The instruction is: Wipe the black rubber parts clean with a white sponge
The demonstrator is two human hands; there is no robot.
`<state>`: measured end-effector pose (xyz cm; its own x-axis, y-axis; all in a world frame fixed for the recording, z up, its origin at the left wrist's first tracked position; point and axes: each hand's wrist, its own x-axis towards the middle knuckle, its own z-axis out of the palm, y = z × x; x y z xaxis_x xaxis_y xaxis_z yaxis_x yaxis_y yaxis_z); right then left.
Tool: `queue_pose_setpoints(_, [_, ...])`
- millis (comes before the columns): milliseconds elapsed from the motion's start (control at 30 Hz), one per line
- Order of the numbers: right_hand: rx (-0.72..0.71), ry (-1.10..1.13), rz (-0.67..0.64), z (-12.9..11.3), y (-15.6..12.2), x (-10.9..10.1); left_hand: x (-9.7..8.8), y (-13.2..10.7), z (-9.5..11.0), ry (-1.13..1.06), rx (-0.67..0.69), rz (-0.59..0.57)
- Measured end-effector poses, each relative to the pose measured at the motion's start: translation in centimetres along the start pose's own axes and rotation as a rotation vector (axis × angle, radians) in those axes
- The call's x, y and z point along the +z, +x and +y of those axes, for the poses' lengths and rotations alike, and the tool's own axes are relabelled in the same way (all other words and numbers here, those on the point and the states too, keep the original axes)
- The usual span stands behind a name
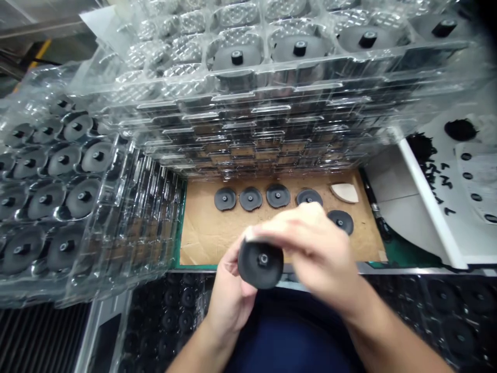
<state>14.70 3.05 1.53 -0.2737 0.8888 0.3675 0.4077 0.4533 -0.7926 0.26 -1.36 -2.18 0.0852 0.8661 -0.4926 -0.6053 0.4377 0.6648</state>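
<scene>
My left hand (229,292) grips a round black plastic disc (254,272) with a raised hub at its centre, tilted so the hub faces me. Over its top edge reaches my right hand (318,248), somewhat blurred, with fingers closed around a small white piece (249,234) that touches the disc's rim. Whether that piece is cloth or pad, I cannot tell. Beyond the hands, a row of similar discs (250,198) lies on a cardboard sheet (202,238). One more disc (340,221) sits to the right, partly behind my right hand.
A tall stack of clear plastic trays (264,111) rises behind the cardboard, with discs in its top tray. Another tray stack (128,207) stands at left. A white fan-shaped piece (345,192) lies on the cardboard. At right is a white partition (427,197) with black scraps (461,129) beyond.
</scene>
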Motion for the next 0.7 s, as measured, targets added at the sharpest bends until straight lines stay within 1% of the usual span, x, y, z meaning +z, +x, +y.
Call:
queue_pose_setpoints(67, [0.246,-0.028,-0.006,2.2,-1.0,0.2,-0.2,0.1,0.3,-0.075,0.043,-0.023])
queue_pose_setpoints(100, [0.347,-0.033,-0.020,3.3,-1.8,0.6,-0.3,0.1,0.6,-0.109,0.053,-0.028])
queue_pose_setpoints(133, [0.420,-0.032,-0.049,4.4,-2.8,1.2,-0.4,0.2,0.8,-0.136,0.058,-0.031])
queue_pose_setpoints(200, [0.480,-0.026,-0.123,6.3,-5.0,2.6,-0.6,0.3,1.2,-0.161,0.057,-0.021])
queue_pose_setpoints(267, [0.488,-0.022,-0.159,7.2,-6.6,3.6,-0.6,0.4,1.4,-0.169,0.042,-0.010])
queue_pose_setpoints(333, [0.500,-0.017,-0.146,6.9,-6.8,3.7,-0.5,0.4,1.4,-0.163,0.024,-0.002])
queue_pose_setpoints(400, [0.512,-0.009,-0.090,5.3,-5.4,2.8,-0.3,0.4,1.3,-0.145,0.002,0.004])
queue_pose_setpoints(467, [0.462,-0.003,0.020,2.6,-3.2,1.6,-0.1,0.3,1.0,-0.117,-0.009,0.012])
queue_pose_setpoints(500, [0.384,-0.001,0.086,1.2,-2.1,1.1,-0.1,0.2,0.9,-0.102,-0.009,0.023])
queue_pose_setpoints(533, [0.266,-0.001,0.119,-0.1,-1.2,0.8,-0.2,0.1,0.9,-0.090,-0.007,0.035])
queue_pose_setpoints(567, [0.137,0.000,0.106,-1.3,-0.4,0.8,-0.3,0.0,0.8,-0.082,-0.007,0.040])
queue_pose_setpoints(600, [0.038,0.010,0.062,-2.1,0.1,0.9,-0.5,-0.1,0.8,-0.083,-0.006,0.038])
queue_pose_setpoints(633, [-0.018,0.029,-0.021,-2.6,0.3,1.0,-0.7,-0.1,0.8,-0.089,-0.012,0.034])
queue_pose_setpoints(667, [-0.027,0.055,-0.116,-2.9,0.5,1.2,-0.8,-0.1,0.8,-0.093,-0.022,0.034])
queue_pose_setpoints(700, [-0.003,0.075,-0.200,-2.9,0.5,1.4,-0.9,-0.1,0.8,-0.098,-0.035,0.037])
